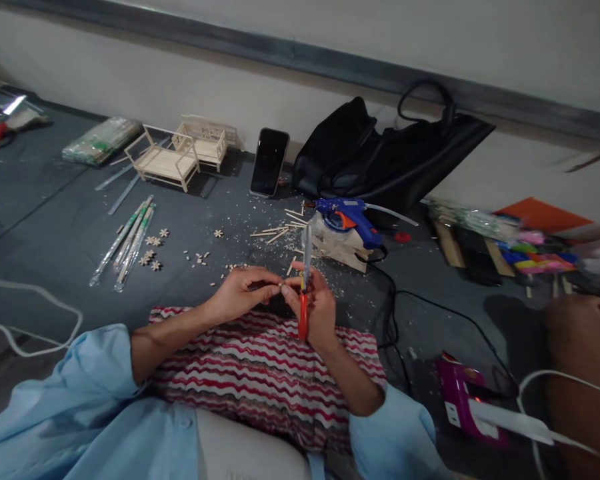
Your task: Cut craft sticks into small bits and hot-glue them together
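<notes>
1. On the dark grey floor point(55, 220), seen from the head camera, a person sits with a red and white striped cloth point(260, 363) over the lap.
2. Just above the cloth, the two hands meet. The left hand point(245, 290) has its fingertips pinched tight on a small wooden bit point(281, 285), which sits right between the two hands.
3. The right hand point(319, 308) is closed around a red-handled knife point(303, 320). The blade points up and away, and the red end sticks out below the fist.
4. The floor in front of the hands is messy with pale crumbs and short loose sticks point(277, 233).
5. Just behind them lies a blue glue gun point(353, 220), with a black cord running off to the right.
6. To the left lie long sticks in clear wrappers point(127, 243), with little wooden flowers point(153, 250) beside them.
7. Farther back stand two tiny wooden benches point(167, 160), close together.
8. A dark phone point(269, 162) leans on the white wall point(130, 73), and a black bag point(380, 153) slumps next to it.
9. A grey strip point(300, 53) runs along the wall.
10. On the right are bright papers point(540, 217) and a purple plug box point(460, 393) with a white cable. The brown shape at the far right is too blurry to tell.
</notes>
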The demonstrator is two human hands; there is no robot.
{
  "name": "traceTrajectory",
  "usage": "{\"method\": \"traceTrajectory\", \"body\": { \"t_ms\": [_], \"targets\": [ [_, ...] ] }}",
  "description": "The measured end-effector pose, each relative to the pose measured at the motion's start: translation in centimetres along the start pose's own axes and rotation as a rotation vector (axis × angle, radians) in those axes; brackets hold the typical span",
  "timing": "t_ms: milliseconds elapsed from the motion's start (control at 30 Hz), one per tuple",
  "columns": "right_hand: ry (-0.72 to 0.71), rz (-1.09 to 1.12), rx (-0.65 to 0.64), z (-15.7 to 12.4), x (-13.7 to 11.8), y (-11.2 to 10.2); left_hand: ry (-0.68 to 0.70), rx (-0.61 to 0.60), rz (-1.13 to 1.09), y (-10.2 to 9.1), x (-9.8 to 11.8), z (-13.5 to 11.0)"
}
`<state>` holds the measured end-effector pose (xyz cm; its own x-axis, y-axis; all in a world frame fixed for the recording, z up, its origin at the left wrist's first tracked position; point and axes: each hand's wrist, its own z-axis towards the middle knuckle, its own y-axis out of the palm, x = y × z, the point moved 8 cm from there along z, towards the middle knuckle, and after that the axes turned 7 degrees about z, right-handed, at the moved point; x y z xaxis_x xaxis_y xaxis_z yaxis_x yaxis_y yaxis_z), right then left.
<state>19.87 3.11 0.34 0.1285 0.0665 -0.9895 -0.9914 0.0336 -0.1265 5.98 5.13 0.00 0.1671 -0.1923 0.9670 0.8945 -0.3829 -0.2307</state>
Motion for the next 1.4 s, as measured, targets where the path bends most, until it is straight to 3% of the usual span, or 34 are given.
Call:
{"method": "traceTrajectory", "body": {
  "t_ms": [100, 300, 467, 667, 767, 1000, 1167, 1400],
  "targets": [
    [-0.028, -0.032, 0.011, 0.0, -0.2, -0.1, 0.026, 0.02, -0.058, -0.1, 0.1, 0.0],
    [-0.027, -0.134, 0.031, -0.1, -0.3, -0.6, -0.158, 0.112, -0.289, -1.6, -1.2, 0.5],
    [-0.033, -0.231, 0.027, 0.0, -0.1, -0.7, -0.222, 0.109, -0.455, -2.4, -1.3, 0.7],
    [-0.172, -0.425, -0.047, -0.3, -0.5, 0.2, -0.247, 0.073, -0.598, -2.4, -1.2, 0.7],
    [-0.184, -0.47, -0.032, -0.2, -0.5, 0.0, -0.258, 0.09, -0.604, -2.7, -1.2, 0.9],
    [-0.178, -0.55, -0.061, -0.2, -0.6, 0.3, -0.226, 0.271, -0.487, -4.6, -1.3, 1.0],
    [-0.178, -0.575, -0.049, -0.3, -0.6, 0.1, -0.155, 0.31, -0.412, -5.4, -0.6, 1.0],
    [-0.169, -0.629, -0.058, -0.1, -0.3, 0.2, -0.166, 0.339, -0.462, -5.9, -0.8, 1.2]
  ]
}}
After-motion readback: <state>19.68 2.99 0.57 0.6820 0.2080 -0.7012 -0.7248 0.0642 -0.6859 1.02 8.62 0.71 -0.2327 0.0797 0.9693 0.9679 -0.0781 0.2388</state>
